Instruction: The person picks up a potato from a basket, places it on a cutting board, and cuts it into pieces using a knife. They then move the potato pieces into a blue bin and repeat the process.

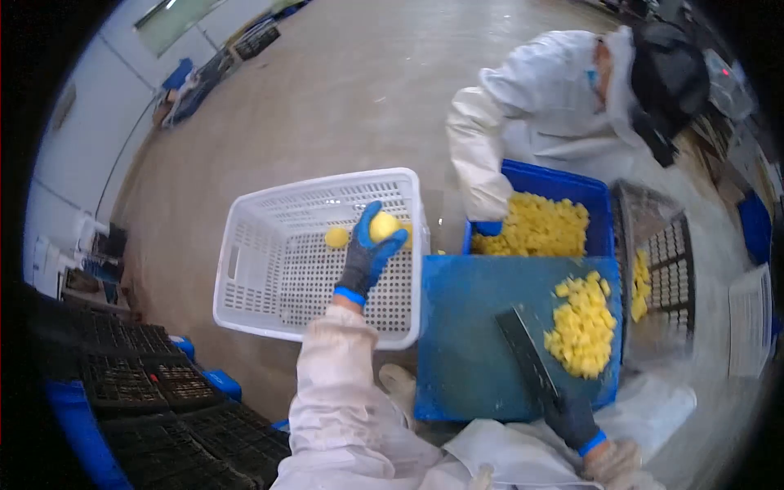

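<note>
My left hand (369, 253), in a dark glove with blue fingertips, grips a round yellow peeled piece (384, 225) over the white perforated basket (245, 269). Another yellow piece (336, 237) lies inside the basket. My right hand (574, 420), gloved too, holds a cleaver (527, 355) whose blade rests flat on the blue cutting board (474, 327). A heap of yellow cubes (584, 327) sits on the board's right side.
A person in white coveralls (531, 106) bends over a blue crate (600, 196) full of yellow cubes, one hand inside. A dark mesh tray (665, 261) stands right of the board. Black crates (147, 384) are stacked at the lower left. Concrete floor lies beyond.
</note>
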